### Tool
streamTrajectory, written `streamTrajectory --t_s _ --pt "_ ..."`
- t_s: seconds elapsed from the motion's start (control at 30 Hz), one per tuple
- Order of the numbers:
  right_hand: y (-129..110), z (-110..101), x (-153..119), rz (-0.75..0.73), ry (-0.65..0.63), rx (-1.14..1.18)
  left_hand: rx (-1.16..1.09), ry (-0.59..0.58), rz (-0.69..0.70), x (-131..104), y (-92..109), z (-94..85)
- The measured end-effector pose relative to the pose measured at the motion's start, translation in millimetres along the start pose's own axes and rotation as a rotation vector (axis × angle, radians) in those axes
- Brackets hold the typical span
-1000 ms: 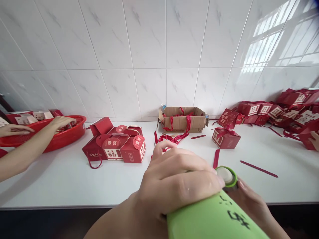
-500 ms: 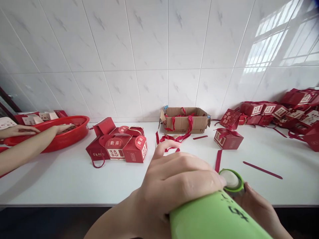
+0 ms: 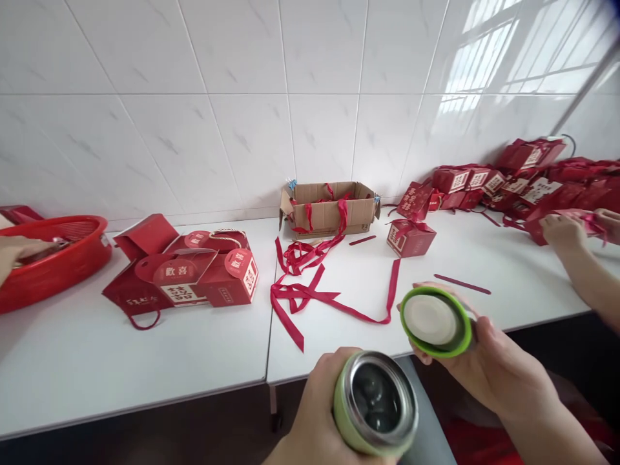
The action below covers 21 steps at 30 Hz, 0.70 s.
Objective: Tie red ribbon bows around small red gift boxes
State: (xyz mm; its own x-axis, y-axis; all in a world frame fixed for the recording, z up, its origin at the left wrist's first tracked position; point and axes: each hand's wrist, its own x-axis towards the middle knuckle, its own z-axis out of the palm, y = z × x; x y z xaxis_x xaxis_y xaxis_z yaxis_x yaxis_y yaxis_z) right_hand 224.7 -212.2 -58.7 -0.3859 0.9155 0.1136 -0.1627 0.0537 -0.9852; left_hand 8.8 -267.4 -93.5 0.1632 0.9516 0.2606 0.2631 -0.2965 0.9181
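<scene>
My left hand point(image 3: 320, 413) is wrapped round a light green thermos flask point(image 3: 345, 423), held upright just in front of the table edge. Its steel mouth is uncovered, and dark liquid shows inside. To the right, my right hand point(image 3: 504, 361) grips the green lid point(image 3: 460, 349), whose white inner side faces me. The lid is apart from the flask, over the table's front edge. Beyond both hands, tangled red ribbon point(image 3: 310, 294) lies on the white table point(image 3: 194, 361).
A cardboard box point(image 3: 334, 216) with ribbons stands by the wall. Red gift boxes point(image 3: 194, 271) sit left, a single red box point(image 3: 411, 237) and a pile point(image 3: 523, 181) right. At far left another person's hand reaches into a red basket point(image 3: 53, 271); another person's hands point(image 3: 566, 229) work at far right.
The flask has come down from a tilted position close to the camera and now stands upright, its mouth in view. The view has turned right, bringing in another person's hands there.
</scene>
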Motion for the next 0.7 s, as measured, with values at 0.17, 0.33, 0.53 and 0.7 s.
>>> streamTrajectory --t_s 0.17,0.33,0.53,0.7 --pt "-19 9 3 -0.038 -0.201 -0.097 -0.009 -0.064 -0.009 6 -7 7.8" --pt "-40 15 4 -0.142 -0.318 -0.508 -0.003 -0.039 -0.004 5 -14 10.0" --pt "-61 25 4 -0.138 -0.514 -0.946 0.04 -0.01 -0.002 1 -28 16.9" --pt "-76 32 8 -0.22 -0.744 -1.102 0.006 -0.071 -0.118 -5 -33 17.1"
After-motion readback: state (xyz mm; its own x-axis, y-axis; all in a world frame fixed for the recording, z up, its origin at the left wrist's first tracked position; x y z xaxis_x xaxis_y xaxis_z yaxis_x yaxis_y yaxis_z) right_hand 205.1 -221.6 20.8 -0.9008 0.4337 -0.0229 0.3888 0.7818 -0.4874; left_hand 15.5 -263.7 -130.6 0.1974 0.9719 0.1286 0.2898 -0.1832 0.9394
